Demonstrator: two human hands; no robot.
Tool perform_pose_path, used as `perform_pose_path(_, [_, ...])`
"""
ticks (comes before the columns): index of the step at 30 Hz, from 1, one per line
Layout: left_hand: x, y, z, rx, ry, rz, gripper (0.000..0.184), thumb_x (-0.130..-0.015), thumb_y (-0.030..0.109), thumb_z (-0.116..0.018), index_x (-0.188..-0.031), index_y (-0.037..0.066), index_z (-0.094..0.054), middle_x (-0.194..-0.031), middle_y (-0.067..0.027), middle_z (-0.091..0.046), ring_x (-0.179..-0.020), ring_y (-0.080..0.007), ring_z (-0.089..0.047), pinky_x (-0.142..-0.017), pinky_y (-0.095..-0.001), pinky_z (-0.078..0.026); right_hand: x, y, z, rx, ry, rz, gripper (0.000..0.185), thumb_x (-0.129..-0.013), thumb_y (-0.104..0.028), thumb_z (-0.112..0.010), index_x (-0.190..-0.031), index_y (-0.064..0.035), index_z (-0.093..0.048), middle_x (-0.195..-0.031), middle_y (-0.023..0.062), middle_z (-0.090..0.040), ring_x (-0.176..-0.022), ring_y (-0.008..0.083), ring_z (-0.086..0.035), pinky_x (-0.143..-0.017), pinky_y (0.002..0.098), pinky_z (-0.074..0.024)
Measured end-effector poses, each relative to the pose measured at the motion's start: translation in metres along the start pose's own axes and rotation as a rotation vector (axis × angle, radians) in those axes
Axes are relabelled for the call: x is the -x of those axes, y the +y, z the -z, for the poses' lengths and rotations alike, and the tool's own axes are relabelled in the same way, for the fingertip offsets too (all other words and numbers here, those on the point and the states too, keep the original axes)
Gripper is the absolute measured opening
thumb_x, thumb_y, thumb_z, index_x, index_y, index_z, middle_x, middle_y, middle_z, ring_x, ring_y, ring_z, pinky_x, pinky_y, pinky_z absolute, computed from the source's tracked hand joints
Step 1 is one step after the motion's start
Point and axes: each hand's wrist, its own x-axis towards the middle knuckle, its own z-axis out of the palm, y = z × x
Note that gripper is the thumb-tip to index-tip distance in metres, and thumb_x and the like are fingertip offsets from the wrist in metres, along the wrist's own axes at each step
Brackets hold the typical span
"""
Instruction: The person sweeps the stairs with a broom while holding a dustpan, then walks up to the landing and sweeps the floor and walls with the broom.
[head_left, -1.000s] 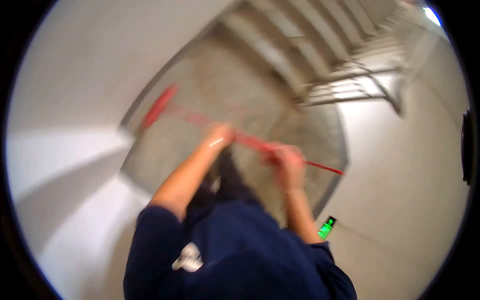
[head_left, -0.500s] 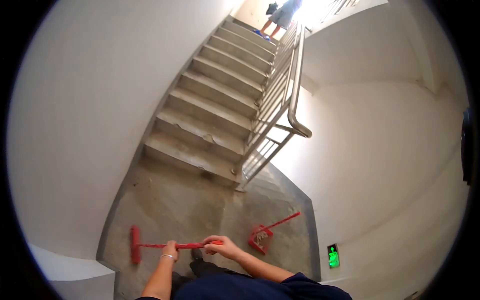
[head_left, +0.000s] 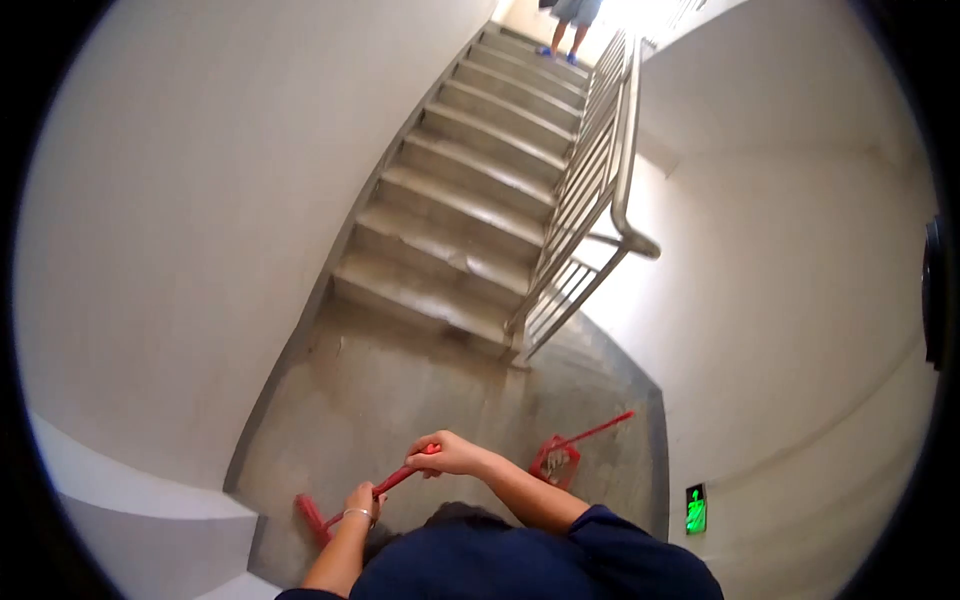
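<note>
A red broom is held slantwise in front of my body, its red head low at the left above the floor. My left hand, with a bracelet at the wrist, is wrapped round the lower part of the handle. Near the handle's top end, my right hand is closed round it. On the floor to the right lies a red dustpan with some debris in it, its long red handle pointing up and right.
Concrete stairs rise ahead, with a metal railing along their right side. At the top stands a person in shorts and blue footwear. A green lit sign is on the right wall.
The broom has gone from nearly level to slanted, its top end raised and my right hand higher. The view has shifted slightly. The person at the top has changed stance.
</note>
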Motion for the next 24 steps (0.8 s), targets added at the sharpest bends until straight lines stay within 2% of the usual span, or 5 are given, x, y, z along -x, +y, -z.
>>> perform_pose_path(6, [-0.006, -0.002, -0.031, 0.138, 0.085, 0.065, 0.018, -0.071, 0.009, -0.062, -0.078, 0.005, -0.045, -0.071, -0.0168, -0.051, -0.067, -0.0359, -0.051, -0.059, -0.0411, -0.042, 0.029, 0.011, -0.026, 0.318, 0.187, 0.437, 0.017, -0.072, -0.016, -0.059, -0.085, -0.0055, -0.064, -0.074, 0.0168, -0.06, -0.066, 0.0309, -0.059, -0.061, 0.0355, -0.0465])
perform_pose_path(13, [-0.038, 0.065, -0.069, 0.122, 0.455, -0.247, 0.021, -0.071, 0.014, -0.067, -0.083, 0.009, -0.05, -0.081, -0.0132, -0.053, -0.071, -0.0347, -0.054, -0.061, -0.0406, -0.044, 0.113, 0.075, 0.008, 0.343, 0.285, 0.437, 0.018, -0.071, -0.015, -0.062, -0.088, -0.0091, -0.062, -0.081, 0.0124, -0.057, -0.071, 0.031, -0.057, -0.066, 0.0343, -0.0471])
perform_pose_path(18, [-0.017, 0.191, -0.112, -0.275, 0.138, -0.441, 0.022, -0.072, 0.025, -0.066, -0.08, 0.011, -0.051, -0.08, -0.0074, -0.053, -0.069, -0.0298, -0.056, -0.059, -0.0388, -0.045, 0.244, 0.186, 0.066, -0.123, 0.458, 0.426, 0.024, -0.072, -0.011, -0.066, -0.095, -0.0053, -0.06, -0.087, 0.0081, -0.058, -0.078, 0.02, -0.058, -0.074, 0.029, -0.045])
perform_pose_path(22, [-0.007, 0.299, -0.205, -0.465, -0.34, -0.637, 0.025, -0.073, 0.036, -0.063, -0.081, 0.013, -0.054, -0.08, -0.0059, -0.055, -0.07, -0.0284, -0.058, -0.059, -0.0404, -0.046, 0.362, 0.282, 0.1, -0.894, 0.759, 0.179, 0.021, -0.083, -0.018, -0.057, -0.091, 0.001, -0.059, -0.099, 0.0123, -0.06, -0.076, 0.0172, -0.061, -0.069, 0.0288, -0.0511])
perform_pose_path(24, [0.012, 0.35, -0.262, -0.529, -0.55, -0.714, 0.03, -0.075, 0.042, -0.059, -0.082, 0.013, -0.055, -0.083, -0.0078, -0.058, -0.074, -0.0296, -0.059, -0.061, -0.0417, -0.046, 0.422, 0.31, 0.106, -0.962, 0.95, 0.181, 0.022, -0.086, -0.021, -0.055, -0.09, 0.0006, -0.06, -0.084, 0.0079, -0.062, -0.068, 0.0147, -0.061, -0.062, 0.0261, -0.0522])
